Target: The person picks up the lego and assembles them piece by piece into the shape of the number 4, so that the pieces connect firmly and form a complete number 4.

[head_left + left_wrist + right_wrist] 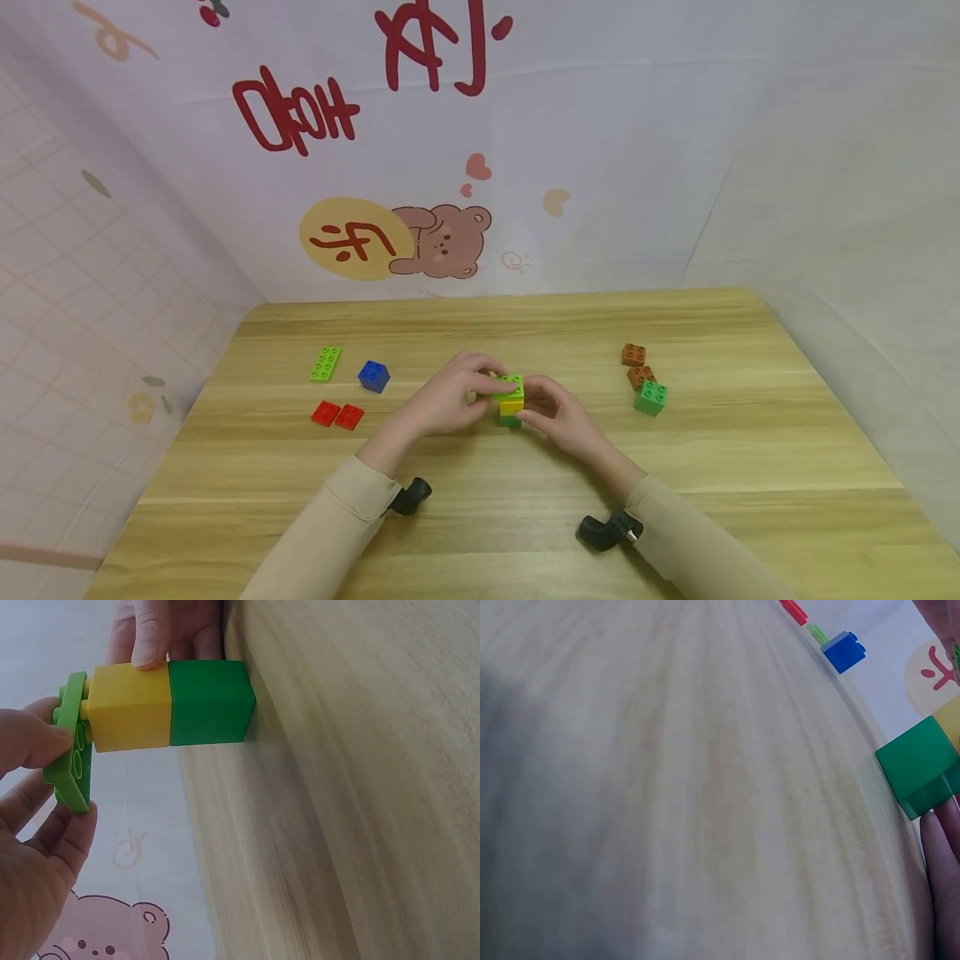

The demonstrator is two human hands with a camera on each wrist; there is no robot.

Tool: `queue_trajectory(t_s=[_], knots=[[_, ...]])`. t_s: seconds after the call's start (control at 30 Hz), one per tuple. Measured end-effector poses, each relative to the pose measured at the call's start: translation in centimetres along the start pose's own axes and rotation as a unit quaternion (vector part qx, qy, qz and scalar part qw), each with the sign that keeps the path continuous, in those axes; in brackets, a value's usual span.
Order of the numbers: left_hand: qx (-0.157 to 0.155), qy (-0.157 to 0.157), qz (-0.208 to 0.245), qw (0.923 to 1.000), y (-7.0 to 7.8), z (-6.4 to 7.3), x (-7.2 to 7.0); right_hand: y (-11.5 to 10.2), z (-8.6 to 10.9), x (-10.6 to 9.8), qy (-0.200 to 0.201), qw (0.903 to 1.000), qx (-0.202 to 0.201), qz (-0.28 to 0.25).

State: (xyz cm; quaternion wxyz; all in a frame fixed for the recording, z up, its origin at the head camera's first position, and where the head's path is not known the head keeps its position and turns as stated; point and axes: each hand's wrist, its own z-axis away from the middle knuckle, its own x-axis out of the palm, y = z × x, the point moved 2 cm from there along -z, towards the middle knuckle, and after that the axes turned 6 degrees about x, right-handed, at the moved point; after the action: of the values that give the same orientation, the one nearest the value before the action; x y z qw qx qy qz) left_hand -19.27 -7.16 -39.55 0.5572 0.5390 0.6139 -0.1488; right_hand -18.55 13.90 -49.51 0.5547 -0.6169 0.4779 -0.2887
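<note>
From my end, I see the little stack (512,409) upright and apparently resting near the middle of the counter (480,521), between the two hands: a dark green block (212,703) at the bottom, a yellow block (131,712) above it. The left hand (448,398) pinches a flat lime piece (73,742) between thumb and fingers, tilted against the yellow block's bumps; I judge it not fully seated. The right hand (567,423) curls around the stack, its thumb against the yellow block. I expect light, stiff plastic, hard to crush but smooth enough to skid if nipped at a corner. I'd hold the flat piece by its edges, clear of the underside, and brace the stack low on its side faces, since a sideways shove could tip it.
</note>
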Motion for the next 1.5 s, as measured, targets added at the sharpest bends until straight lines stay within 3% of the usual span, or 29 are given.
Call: queue_trajectory(t_s=[1.5], knots=[[-0.014,-0.015,0.023,0.9995,-0.58,0.15,0.44,-0.16,0.04,-0.06,0.007,0.9998,0.019,0.007]])
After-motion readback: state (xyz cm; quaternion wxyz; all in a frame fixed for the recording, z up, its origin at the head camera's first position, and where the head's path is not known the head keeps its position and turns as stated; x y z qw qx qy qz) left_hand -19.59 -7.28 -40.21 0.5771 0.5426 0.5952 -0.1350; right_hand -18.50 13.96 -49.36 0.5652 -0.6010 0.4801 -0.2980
